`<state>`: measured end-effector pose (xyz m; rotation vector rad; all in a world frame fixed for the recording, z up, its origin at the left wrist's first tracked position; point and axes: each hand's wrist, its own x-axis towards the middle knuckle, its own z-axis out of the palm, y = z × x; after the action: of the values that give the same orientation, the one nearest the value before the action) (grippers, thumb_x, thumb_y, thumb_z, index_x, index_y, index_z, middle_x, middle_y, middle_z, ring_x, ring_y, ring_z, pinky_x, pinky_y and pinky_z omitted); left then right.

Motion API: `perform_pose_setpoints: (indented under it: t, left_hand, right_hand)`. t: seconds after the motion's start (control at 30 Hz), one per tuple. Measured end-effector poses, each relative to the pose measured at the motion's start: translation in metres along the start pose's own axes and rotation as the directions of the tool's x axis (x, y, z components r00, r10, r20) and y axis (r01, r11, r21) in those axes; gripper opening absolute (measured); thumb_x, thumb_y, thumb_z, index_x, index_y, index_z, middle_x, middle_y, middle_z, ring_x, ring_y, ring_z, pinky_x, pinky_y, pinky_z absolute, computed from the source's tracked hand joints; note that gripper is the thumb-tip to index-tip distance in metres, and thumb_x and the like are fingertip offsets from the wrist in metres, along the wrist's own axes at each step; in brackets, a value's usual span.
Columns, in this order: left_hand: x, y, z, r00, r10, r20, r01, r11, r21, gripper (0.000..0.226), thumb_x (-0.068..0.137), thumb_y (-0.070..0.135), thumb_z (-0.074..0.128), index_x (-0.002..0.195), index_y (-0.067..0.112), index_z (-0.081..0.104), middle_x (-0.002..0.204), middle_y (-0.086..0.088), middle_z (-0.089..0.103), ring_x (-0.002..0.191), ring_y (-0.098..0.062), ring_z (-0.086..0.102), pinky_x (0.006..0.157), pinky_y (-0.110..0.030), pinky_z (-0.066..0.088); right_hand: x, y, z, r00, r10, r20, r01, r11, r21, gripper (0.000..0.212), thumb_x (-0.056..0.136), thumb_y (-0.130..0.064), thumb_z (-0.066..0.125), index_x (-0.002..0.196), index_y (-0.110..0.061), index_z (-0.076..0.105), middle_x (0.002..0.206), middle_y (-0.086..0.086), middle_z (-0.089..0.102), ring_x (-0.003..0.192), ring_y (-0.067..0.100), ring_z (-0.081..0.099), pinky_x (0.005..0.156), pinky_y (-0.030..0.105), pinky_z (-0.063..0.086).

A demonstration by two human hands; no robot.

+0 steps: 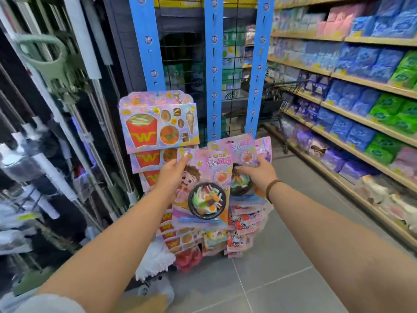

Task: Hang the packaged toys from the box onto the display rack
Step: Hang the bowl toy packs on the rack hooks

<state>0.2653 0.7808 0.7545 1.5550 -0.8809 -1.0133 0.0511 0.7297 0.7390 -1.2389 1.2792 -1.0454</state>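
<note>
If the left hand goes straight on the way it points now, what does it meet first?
Probably the hanging fries packs just beyond the left hand and the bowl pack it grips; depth is unclear.

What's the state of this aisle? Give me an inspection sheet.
Surface: grey tiled floor.
Job's things: bowl toy pack held up; second pack behind it; fries packs hanging on the blue rack strips.
Clutter: white bag by the rack's foot.
Hands: left hand grips the bowl toy pack's top corner; right hand holds the second pack.
Cables: nothing seen.
Surroundings: stocked shelves right, mop poles left.
</note>
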Motion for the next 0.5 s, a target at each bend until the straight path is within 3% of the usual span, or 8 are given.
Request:
perform_pose_setpoints:
  t: [0.07,0.13,0.17,0.23,0.33,0.43,0.5]
  left_hand:
    - [0.018,0.003,0.003,1.0,0.019,-0.004,-0.019,1.0,0.023,0.054,0.093,0.048,0.047,0.132,0.01,0.05,0.122,-0.007,0.058,0.113,-0.025,0.053,0.088,-0.037,0.041]
    - [0.034,0.006,0.005,0.999,0.053,0.013,-0.053,0.999,0.009,0.032,0.094,0.044,0.048,0.098,0.016,0.063,0.088,-0.005,0.06,0.087,-0.022,0.056,0.072,-0.032,0.042]
    - [0.039,0.008,0.007,0.998,0.063,0.013,-0.063,0.998,-0.001,0.027,0.094,0.042,0.049,0.085,0.02,0.061,0.081,-0.005,0.059,0.078,-0.02,0.056,0.068,-0.029,0.043]
    - [0.047,0.013,0.01,0.998,0.068,0.003,-0.068,0.998,0.01,0.026,0.096,0.038,0.048,0.078,0.024,0.058,0.075,-0.003,0.057,0.066,-0.014,0.052,0.056,-0.021,0.042]
    - [0.057,0.015,0.015,0.997,0.063,-0.037,-0.063,0.998,0.017,0.022,0.097,0.039,0.046,0.088,0.021,0.057,0.079,0.01,0.056,0.076,-0.009,0.054,0.064,-0.023,0.044]
    - [0.067,0.013,0.021,0.996,0.067,-0.063,-0.065,0.997,0.035,0.025,0.095,0.045,0.046,0.1,0.023,0.057,0.088,0.01,0.058,0.091,-0.015,0.054,0.08,-0.031,0.043]
    - [0.071,0.012,0.025,0.994,0.077,-0.076,-0.073,0.996,0.043,0.025,0.094,0.047,0.047,0.094,0.025,0.058,0.086,0.008,0.056,0.085,-0.013,0.053,0.078,-0.032,0.043]
  right_hand:
    - [0.024,-0.001,0.002,1.0,-0.014,0.016,0.013,1.0,0.024,0.038,0.075,-0.006,0.075,0.105,-0.018,0.054,0.108,0.001,0.065,0.1,0.024,0.062,0.092,0.036,0.049]
    - [0.046,-0.003,0.004,0.999,-0.035,0.005,0.035,0.999,0.038,0.036,0.072,-0.007,0.077,0.098,-0.022,0.059,0.106,0.0,0.069,0.101,0.025,0.064,0.096,0.041,0.05]
    - [0.057,-0.003,0.005,0.999,-0.034,0.0,0.034,0.999,0.038,0.037,0.07,-0.009,0.079,0.097,-0.025,0.059,0.107,0.001,0.07,0.101,0.024,0.065,0.097,0.044,0.05]
    - [0.073,-0.006,0.007,0.999,-0.033,0.001,0.033,0.999,0.039,0.04,0.07,-0.009,0.079,0.101,-0.024,0.059,0.108,0.001,0.07,0.101,0.023,0.065,0.098,0.046,0.049]
    - [0.095,-0.011,0.008,0.997,-0.062,0.035,0.061,0.998,0.008,0.042,0.068,-0.013,0.08,0.103,-0.023,0.06,0.106,0.001,0.07,0.1,0.022,0.065,0.097,0.046,0.05]
    - [0.118,-0.014,0.009,0.988,-0.096,0.124,0.099,0.995,-0.021,0.044,0.069,-0.013,0.08,0.108,-0.018,0.06,0.109,0.003,0.07,0.103,0.021,0.065,0.098,0.045,0.05]
    - [0.129,-0.018,0.013,0.981,-0.102,0.163,0.106,0.994,-0.015,0.048,0.07,-0.014,0.08,0.114,-0.015,0.06,0.113,0.004,0.069,0.106,0.021,0.064,0.099,0.044,0.049]
